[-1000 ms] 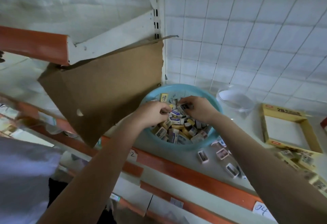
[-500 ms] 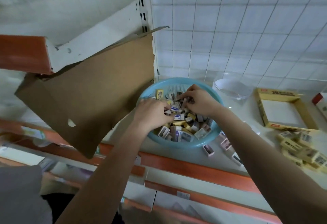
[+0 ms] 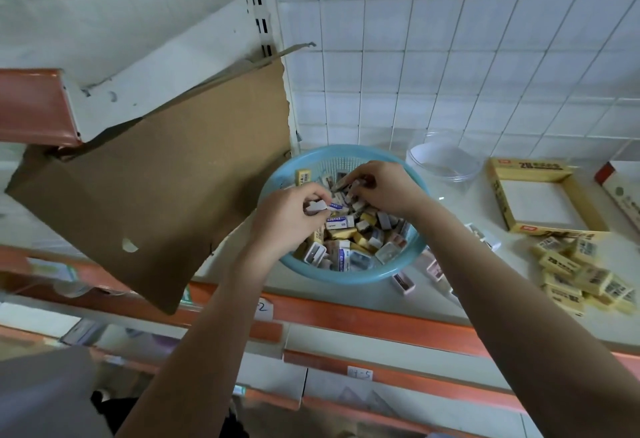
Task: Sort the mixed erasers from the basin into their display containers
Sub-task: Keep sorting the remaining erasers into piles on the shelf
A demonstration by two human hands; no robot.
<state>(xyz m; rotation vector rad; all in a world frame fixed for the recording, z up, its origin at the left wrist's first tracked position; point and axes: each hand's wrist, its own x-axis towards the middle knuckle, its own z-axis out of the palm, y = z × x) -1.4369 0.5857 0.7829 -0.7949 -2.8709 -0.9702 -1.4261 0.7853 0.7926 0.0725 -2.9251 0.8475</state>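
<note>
- The left hand (image 3: 287,216) reaches in from the near side and pinches a white eraser (image 3: 320,206) over the basin's left part.
- The blue basin (image 3: 346,276) is heaped with mixed erasers (image 3: 367,236), so most of the sorting looks undone.
- The right hand (image 3: 384,188) curls down at the far side, pinching a small eraser (image 3: 349,185).
- On the right, the clear tub (image 3: 446,160) and yellow box (image 3: 498,195) look empty, and yellow erasers (image 3: 581,271) lie loose.

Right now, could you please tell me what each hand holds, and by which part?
The left hand pinches a blue-sleeved eraser by its bare white end. The right hand pinches a small eraser in the basin; where, cannot be told.
</note>
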